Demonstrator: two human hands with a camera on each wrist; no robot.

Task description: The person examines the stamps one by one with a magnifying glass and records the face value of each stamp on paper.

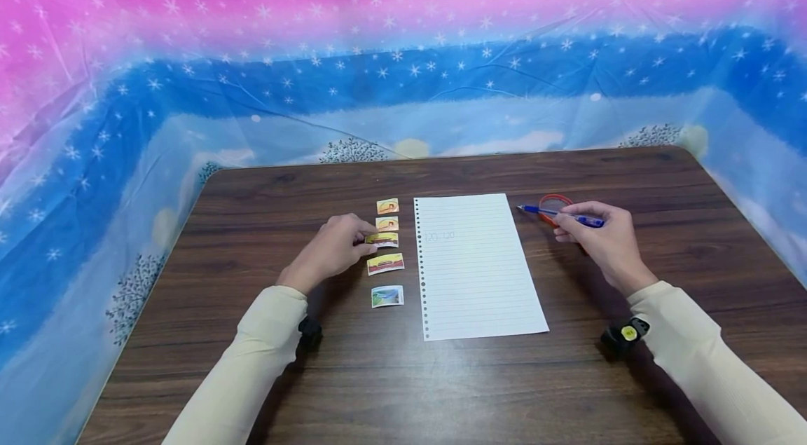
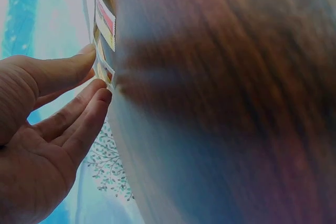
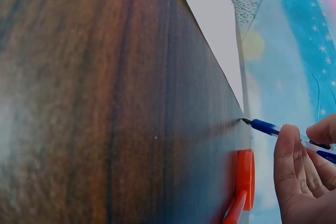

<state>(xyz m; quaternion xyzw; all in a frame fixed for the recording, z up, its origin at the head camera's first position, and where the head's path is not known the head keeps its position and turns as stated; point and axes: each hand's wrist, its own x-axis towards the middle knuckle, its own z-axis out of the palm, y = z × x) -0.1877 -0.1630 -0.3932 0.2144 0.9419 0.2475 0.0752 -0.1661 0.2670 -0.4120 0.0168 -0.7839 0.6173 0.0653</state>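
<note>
In the head view, my left hand is at a yellow and red stamp, thumb at its lower left and fingertip by its upper edge. The left wrist view shows that thumb and fingers on either side of a stamp's edge. Other small picture stamps, orange, yellow and red and blue-green, lie in the same column. My right hand holds a blue pen between thumb and fingers, its tip pointing left. Between the hands lies a lined, punched sheet with faint handwritten figures near its upper left.
Beside and partly behind my right hand lies a red ring with a handle, perhaps a magnifying glass. Everything is on a dark wooden table. A snowflake-patterned curtain hangs along the table's back and sides.
</note>
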